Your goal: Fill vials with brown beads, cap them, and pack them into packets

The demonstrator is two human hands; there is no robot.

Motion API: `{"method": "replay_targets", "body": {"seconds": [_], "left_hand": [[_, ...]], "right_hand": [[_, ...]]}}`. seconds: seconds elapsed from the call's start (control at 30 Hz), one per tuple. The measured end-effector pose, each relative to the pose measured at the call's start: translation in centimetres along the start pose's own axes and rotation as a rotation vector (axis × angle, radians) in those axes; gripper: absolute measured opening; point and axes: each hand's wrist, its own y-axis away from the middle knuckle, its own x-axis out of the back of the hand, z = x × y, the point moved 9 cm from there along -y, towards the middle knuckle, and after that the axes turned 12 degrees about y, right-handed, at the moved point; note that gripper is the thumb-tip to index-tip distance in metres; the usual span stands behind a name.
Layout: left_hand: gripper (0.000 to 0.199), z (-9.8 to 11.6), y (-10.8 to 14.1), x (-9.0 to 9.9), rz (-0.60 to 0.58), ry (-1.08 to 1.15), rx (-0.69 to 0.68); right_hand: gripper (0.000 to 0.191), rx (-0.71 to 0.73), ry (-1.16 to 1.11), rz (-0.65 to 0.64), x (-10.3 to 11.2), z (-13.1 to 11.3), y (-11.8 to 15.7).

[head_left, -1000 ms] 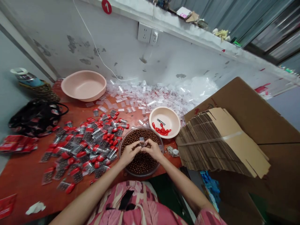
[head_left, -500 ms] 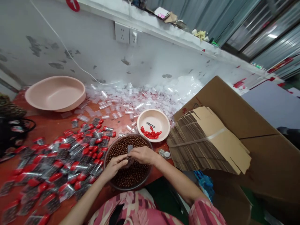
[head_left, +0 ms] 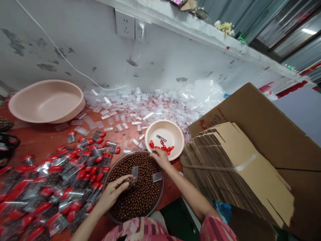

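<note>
No words can be read; the red printing on the brown cardboard box is too blurred to make out.

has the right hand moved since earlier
Yes, the right hand has moved forward, from over the bead dish to its far rim, beside the cream bowl.

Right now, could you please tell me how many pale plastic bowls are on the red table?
Two: a large pink basin at the far left of the table, and a smaller cream bowl holding red pieces, just beyond the tray of brown beads. Another could be hidden beneath the basin.
</note>
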Motion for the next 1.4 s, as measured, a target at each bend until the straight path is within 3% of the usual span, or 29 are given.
{"method": "replay_targets", "body": {"seconds": [0.1, 0.2, 0.37, 0.5, 0.63, 0.73, 0.8, 1.03, 1.23, 1.3, 1.4], "left_hand": [[0.031, -0.3, -0.3, 0.5, 0.058, 0.032, 0.009], [0.031, -0.8, -0.6, 0.8, 0.119, 0.113, 0.036], [0.033, -0.8, -1.0, 0.8, 0.163, 0.262, 0.069], [0.034, 1.6, -1.5, -0.5, 0.124, 0.296, 0.003], [0.036, 3.8, -2.0, -2.9, 0.052, 0.366, -0.093], [0.035, 3.8, -1.9, -3.7, 0.063, 0.474, -0.093], [0.037, 3.4, -1.4, -3.7, 0.081, 0.507, -0.078], [0.034, 3.6, 1.1, -3.1, 0.037, 0.387, -0.144], [0.036, 4.9, 2.9, -1.7, 0.022, 0.178, -0.265], [0.036, 5.2, 3.4, -0.8, 0.056, 0.106, -0.281], [0.032, 5.5, 3.9, 0.1, 0.107, -0.012, -0.299]], "right_hand": [[0.022, -0.192, 0.088, 0.026, 0.1, 4.8, -4.5], [0.022, -0.311, 0.159, -0.006, -0.8, 8.0, -7.0], [0.020, -0.292, 0.174, -0.035, -1.2, 8.5, -7.5], [0.026, -0.169, 0.118, -0.019, 0.6, 5.1, -5.7], [0.045, 0.135, -0.017, 0.009, 1.9, -2.4, -1.6], [0.044, 0.368, -0.167, 0.087, 2.7, -7.8, 2.4], [0.043, 0.405, -0.261, 0.113, 3.0, -9.5, 4.4], [0.023, 0.278, -0.493, 0.029, 2.8, -10.0, 7.0], [0.016, 0.199, -0.592, -0.176, 2.2, -10.4, 7.1], [0.017, 0.205, -0.641, -0.157, 3.0, -10.9, 7.6], [0.013, 0.331, -0.593, -0.036, 4.9, -13.0, 8.9]]}}
